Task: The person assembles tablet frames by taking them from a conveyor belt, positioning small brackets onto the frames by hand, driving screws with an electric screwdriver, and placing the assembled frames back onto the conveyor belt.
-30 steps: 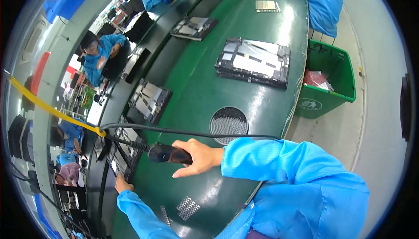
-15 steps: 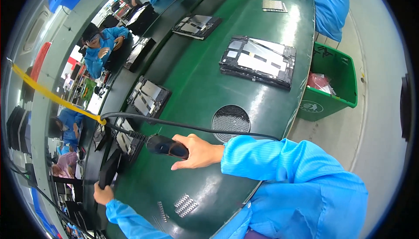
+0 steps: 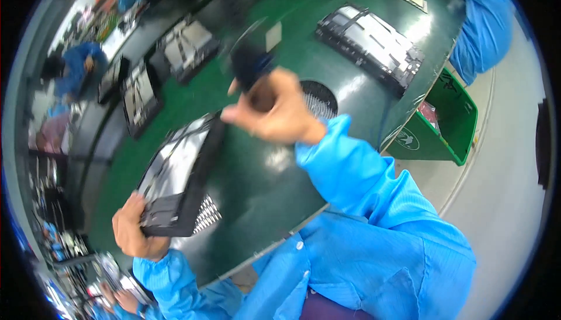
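Note:
My left hand (image 3: 133, 229) grips the near end of an opened flat electronic device (image 3: 178, 162), with silver inner panels in a black frame. The device is tilted over the green table. Ahead and to the right of it, my right hand (image 3: 283, 110) is wrapped round a black corded hand tool (image 3: 251, 66), smeared by motion, so its exact kind does not show. A small sheet of shiny metal pieces (image 3: 207, 215) lies on the table, partly hidden behind the device.
A round grate (image 3: 320, 99) is set in the table, with similar opened devices (image 3: 377, 40) stacked beyond it. More devices (image 3: 188, 45) stand along the left side. A green bin (image 3: 450, 124) is beside the right edge, near a co-worker's blue sleeve (image 3: 485, 22).
My left hand has brought the device from the left side in over the table, its silver face now showing. The right hand has moved farther away with the tool. The whole view has swung.

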Demonstrator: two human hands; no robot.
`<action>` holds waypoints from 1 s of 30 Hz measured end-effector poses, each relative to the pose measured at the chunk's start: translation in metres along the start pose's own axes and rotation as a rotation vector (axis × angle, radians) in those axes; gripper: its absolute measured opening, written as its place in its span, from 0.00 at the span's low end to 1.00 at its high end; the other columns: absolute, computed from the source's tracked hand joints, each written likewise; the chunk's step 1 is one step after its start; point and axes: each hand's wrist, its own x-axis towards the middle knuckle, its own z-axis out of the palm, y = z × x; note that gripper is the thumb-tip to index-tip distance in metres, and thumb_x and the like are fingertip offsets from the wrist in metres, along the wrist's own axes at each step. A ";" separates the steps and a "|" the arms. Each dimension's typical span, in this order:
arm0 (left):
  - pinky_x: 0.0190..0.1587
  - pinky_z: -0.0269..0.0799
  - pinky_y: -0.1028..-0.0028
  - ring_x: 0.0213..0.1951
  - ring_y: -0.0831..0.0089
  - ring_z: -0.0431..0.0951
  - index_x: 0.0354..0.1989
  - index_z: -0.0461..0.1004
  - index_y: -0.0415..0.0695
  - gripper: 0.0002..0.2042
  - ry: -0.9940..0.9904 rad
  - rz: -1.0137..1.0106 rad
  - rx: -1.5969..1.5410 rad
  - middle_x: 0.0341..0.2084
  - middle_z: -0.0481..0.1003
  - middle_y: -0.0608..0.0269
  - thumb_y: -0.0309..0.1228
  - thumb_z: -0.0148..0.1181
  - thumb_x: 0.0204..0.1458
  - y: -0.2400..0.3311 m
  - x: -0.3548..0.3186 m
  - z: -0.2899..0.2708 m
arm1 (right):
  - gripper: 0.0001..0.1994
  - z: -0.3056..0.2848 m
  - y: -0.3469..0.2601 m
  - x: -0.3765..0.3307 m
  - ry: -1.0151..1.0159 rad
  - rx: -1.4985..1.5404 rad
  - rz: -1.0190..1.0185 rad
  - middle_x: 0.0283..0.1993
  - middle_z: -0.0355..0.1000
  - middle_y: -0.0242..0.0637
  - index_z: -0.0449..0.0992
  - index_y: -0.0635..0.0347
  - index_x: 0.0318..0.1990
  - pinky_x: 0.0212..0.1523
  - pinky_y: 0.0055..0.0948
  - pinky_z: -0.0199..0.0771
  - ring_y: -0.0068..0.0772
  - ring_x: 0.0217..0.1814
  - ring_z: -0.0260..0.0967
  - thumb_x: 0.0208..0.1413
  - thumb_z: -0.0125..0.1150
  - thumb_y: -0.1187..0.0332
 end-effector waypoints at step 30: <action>0.58 0.45 0.43 0.58 0.45 0.59 0.40 0.73 0.44 0.23 -0.300 -0.406 -0.540 0.50 0.67 0.47 0.26 0.71 0.30 0.169 -0.085 0.074 | 0.16 -0.061 0.030 -0.011 0.120 0.116 0.033 0.16 0.69 0.34 0.67 0.66 0.39 0.17 0.18 0.63 0.21 0.14 0.64 0.41 0.65 0.80</action>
